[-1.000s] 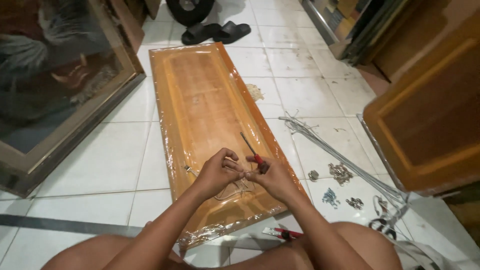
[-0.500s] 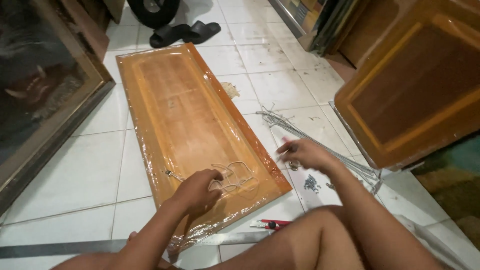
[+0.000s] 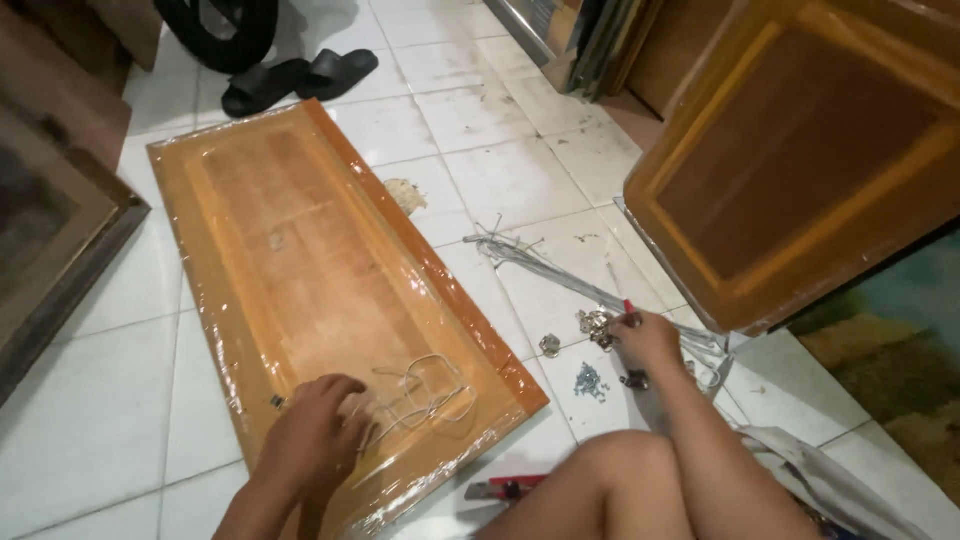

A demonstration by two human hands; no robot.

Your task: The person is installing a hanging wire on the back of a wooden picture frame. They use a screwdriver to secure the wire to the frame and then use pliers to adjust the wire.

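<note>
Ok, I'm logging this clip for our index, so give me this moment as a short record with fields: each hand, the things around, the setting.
left hand: flat on the plastic-wrapped wooden panel, beside a loop of pale wire
right hand: on the floor at a pile of small metal fittings; grip hidden
near knee: red-handled tool
also: blue screws, black sandals, second wooden panel
floor: white tiles
</note>
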